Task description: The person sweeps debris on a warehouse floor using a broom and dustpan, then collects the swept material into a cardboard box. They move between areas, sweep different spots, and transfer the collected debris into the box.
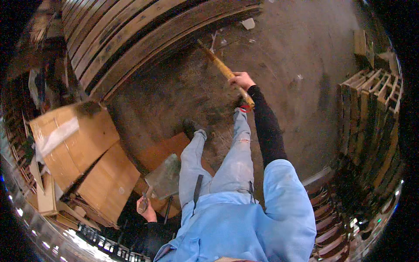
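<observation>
My right hand (242, 80), reaching far forward, is closed around a long, narrow yellowish strip of wood (221, 67). The strip slants from the dark gap beside the pallets down to near my right foot. Low on the left, my left hand (146, 209) is closed around the narrow handle of a flat-bladed grey tool (164, 178), which looks like a shovel. Its broad, pale blade points forward beside my left leg, over brown cardboard (160, 150) on the floor. My left fingers partly hide the handle.
A wall of wooden pallets (131, 48) runs along the far left. Large cardboard boxes (83, 144) stand at left with board scraps (46, 196) beside them. More stacked pallets (371, 100) rise at right. White scraps (248, 23) litter the dirty floor (288, 56) ahead.
</observation>
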Motion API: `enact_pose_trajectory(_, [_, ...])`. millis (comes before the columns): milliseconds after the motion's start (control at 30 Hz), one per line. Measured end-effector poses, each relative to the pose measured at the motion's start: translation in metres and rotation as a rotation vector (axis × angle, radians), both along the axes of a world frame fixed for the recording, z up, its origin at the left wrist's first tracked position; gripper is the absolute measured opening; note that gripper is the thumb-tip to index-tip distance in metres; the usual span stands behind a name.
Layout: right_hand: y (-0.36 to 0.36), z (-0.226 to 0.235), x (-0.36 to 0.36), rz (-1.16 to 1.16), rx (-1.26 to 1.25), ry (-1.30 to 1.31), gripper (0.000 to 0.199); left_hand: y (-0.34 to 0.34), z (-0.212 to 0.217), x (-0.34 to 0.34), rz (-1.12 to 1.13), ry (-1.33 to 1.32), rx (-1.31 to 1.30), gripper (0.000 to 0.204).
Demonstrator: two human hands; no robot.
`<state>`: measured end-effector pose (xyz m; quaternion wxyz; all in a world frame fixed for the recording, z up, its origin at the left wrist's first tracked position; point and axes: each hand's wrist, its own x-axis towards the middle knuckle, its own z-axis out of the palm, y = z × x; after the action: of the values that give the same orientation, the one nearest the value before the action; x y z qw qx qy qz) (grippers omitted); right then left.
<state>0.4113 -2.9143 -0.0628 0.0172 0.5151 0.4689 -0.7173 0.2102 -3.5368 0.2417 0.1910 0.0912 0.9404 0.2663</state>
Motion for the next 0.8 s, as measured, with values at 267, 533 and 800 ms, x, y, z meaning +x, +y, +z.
enact_pose_trajectory(267, [0.105, 0.061, 0.19, -0.352, 0.011, -0.074, 0.04, 0.157, 0.016, -0.001, -0.142, 0.075, -0.206, 0.02])
enact_pose_trajectory(533, [0.116, 0.137, 0.288, -0.193, 0.287, -0.147, 0.048, 0.33, 0.01, 0.029, -0.604, 0.075, 0.029, 0.01])
enact_pose_trajectory(800, [0.067, 0.178, 0.317, 0.11, -0.045, -0.095, 0.055, 0.453, 0.026, 0.056, -0.719, 0.112, 0.104, 0.012])
